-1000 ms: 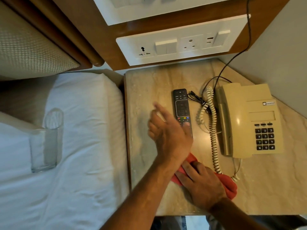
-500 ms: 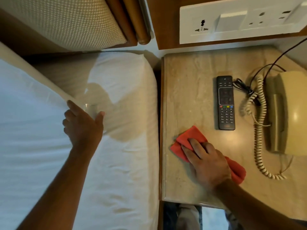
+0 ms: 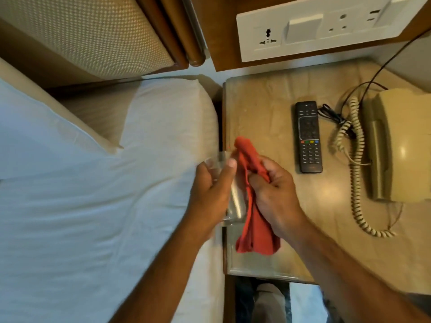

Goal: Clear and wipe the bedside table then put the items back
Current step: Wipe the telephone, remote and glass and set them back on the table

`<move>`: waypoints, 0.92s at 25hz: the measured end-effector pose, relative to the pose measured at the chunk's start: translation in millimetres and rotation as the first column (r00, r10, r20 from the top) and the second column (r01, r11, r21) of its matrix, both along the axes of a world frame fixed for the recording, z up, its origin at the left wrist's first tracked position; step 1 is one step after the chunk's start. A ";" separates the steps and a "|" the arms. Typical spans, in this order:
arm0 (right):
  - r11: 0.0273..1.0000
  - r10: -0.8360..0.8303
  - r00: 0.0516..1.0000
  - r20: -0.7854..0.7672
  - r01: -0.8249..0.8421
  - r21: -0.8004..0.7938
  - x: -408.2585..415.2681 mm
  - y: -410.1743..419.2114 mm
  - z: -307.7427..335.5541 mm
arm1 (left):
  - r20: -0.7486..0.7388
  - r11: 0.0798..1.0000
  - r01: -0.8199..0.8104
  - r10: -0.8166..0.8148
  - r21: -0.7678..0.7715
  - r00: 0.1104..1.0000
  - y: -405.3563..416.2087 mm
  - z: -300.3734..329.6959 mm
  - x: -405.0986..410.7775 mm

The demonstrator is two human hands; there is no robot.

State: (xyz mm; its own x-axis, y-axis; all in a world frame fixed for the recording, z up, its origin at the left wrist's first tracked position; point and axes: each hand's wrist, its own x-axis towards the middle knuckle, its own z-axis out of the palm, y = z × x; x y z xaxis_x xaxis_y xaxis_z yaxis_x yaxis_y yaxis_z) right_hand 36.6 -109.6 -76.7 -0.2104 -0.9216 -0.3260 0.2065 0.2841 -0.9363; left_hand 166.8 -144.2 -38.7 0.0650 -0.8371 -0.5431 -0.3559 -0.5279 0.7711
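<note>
Your left hand [image 3: 213, 187] grips a clear glass [image 3: 234, 197], fingers curled round it. Your right hand [image 3: 274, 194] clutches the red cloth [image 3: 256, 234] over the bedside table [image 3: 261, 108] near-left edge.

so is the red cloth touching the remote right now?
Apart. The head view shows bare tabletop between the red cloth, gripped in the right hand, and the remote lying flat on the bedside table.

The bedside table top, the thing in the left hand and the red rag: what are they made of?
Bedside table top: looks like polished beige marble or stone, veined and glossy. Glass in the left hand: clear, probably glass, though blurred. Red cloth in the right hand: soft fabric, drooping in folds.
</note>
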 end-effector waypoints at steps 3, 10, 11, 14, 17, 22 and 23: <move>0.998 -0.041 0.996 -0.083 0.038 -0.046 -9.1 63.3 40.1 | -0.269 0.984 -0.137 0.163 0.114 0.949 1.9 4.1 -37.4; 0.994 -0.019 0.915 -0.404 -0.026 -0.106 -61.7 51.3 37.3 | -0.441 0.947 0.010 0.140 0.320 0.886 50.8 -5.8 -77.6; 0.989 -0.003 0.899 -0.437 -0.063 -0.136 -56.4 68.8 33.2 | -0.435 0.952 -0.059 0.191 0.300 0.880 43.9 -7.9 -77.9; 0.935 0.222 0.700 -0.679 -0.350 -0.055 -64.8 119.1 15.7 | -0.338 0.974 -0.221 0.223 0.045 0.914 -2.2 -11.8 -68.8; 0.769 0.364 0.132 -0.922 -0.601 0.218 -95.3 110.5 -30.4 | -0.195 0.964 -0.088 0.039 -0.250 0.980 -49.9 -10.5 -62.1; 0.735 0.299 -0.017 -0.954 -0.634 0.242 -96.4 113.7 -76.4 | 0.009 0.886 0.050 -0.052 -0.462 0.999 -79.6 -37.2 -85.1; 0.737 0.291 -0.008 -0.957 -0.635 0.229 -95.9 115.4 -79.5 | 0.024 0.877 0.048 -0.042 -0.478 0.999 -80.5 -42.3 -90.5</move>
